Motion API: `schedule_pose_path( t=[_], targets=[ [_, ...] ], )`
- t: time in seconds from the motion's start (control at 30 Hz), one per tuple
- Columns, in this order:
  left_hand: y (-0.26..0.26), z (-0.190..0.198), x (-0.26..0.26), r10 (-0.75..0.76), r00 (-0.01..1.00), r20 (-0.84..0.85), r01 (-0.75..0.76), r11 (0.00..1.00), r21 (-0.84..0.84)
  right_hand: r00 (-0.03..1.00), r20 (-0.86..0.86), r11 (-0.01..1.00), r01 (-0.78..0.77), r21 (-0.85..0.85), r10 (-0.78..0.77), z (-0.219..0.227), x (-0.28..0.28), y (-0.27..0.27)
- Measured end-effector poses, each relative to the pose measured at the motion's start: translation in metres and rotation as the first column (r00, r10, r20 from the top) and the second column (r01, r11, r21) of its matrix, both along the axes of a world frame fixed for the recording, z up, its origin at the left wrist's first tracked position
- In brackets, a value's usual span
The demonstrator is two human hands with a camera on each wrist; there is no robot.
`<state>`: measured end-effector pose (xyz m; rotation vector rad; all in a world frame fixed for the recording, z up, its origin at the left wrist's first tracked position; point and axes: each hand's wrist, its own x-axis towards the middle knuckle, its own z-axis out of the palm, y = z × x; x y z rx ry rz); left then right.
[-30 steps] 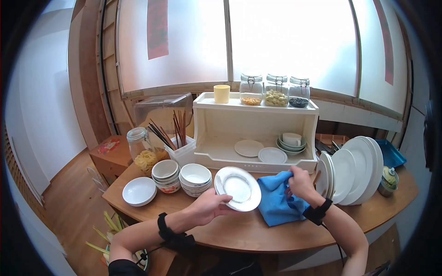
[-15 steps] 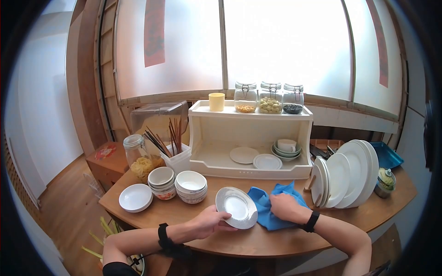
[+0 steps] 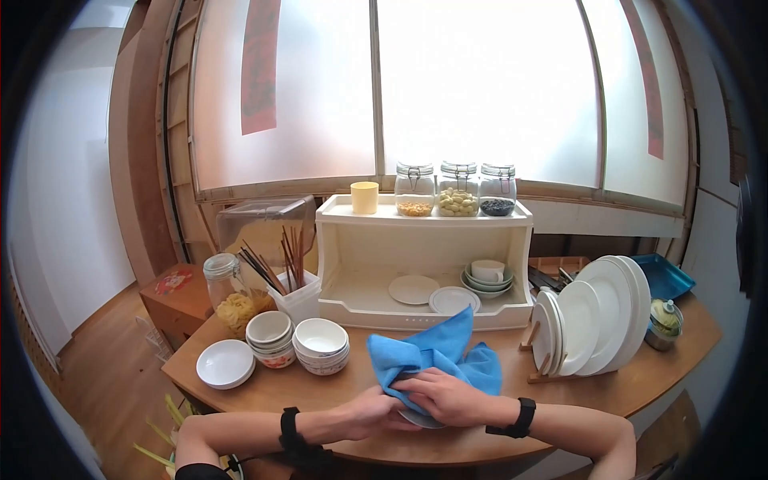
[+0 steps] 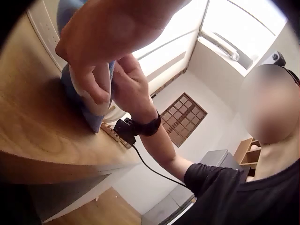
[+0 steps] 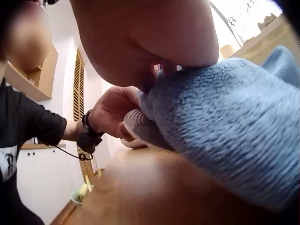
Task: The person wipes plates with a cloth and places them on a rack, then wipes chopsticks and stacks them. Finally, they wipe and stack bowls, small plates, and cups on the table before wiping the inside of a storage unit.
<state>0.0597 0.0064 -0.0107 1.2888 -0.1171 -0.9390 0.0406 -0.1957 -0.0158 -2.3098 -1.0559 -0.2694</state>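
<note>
My left hand (image 3: 372,414) grips the edge of a small white plate (image 3: 422,420), thumb on the near side. A blue towel (image 3: 460,370) covers most of the plate, and only a strip of its rim shows at the front. Over the plate, my right hand (image 3: 450,398) holds the towel against it, with a loose end of cloth spreading behind. From the right wrist, the plate's ridged rim (image 5: 139,123) comes out from under the thick towel (image 5: 234,126). Both hands are close together above the table's front edge.
To the left are stacked bowls (image 3: 322,336) and shallow white dishes (image 3: 224,364). A white shelf (image 3: 424,320) stands behind, with jars (image 3: 458,192) and a yellow cup (image 3: 365,198) on top. At the right, large plates (image 3: 608,312) stand upright in a wooden rack (image 3: 572,376).
My right hand has lifted the towel from the table and brought it left onto the plate. The left hand has moved the plate slightly nearer, and the plate is now mostly covered.
</note>
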Motion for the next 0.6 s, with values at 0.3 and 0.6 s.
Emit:
schedule_pose_path(
  t=[0.3,0.6],
  targets=[
    [0.015,0.003,-0.005,-0.014,0.998,0.062,0.026,0.982,-0.187,0.804,-0.250,0.832,0.555,-0.008,-0.539,-0.005,0.012,-0.052],
    [-0.003,-0.009,-0.006,0.128,0.979,0.157,-0.077,0.952,-0.295,0.602,-0.780,0.646,0.530,0.549,0.169,-0.006,-0.002,-0.050]
  ],
)
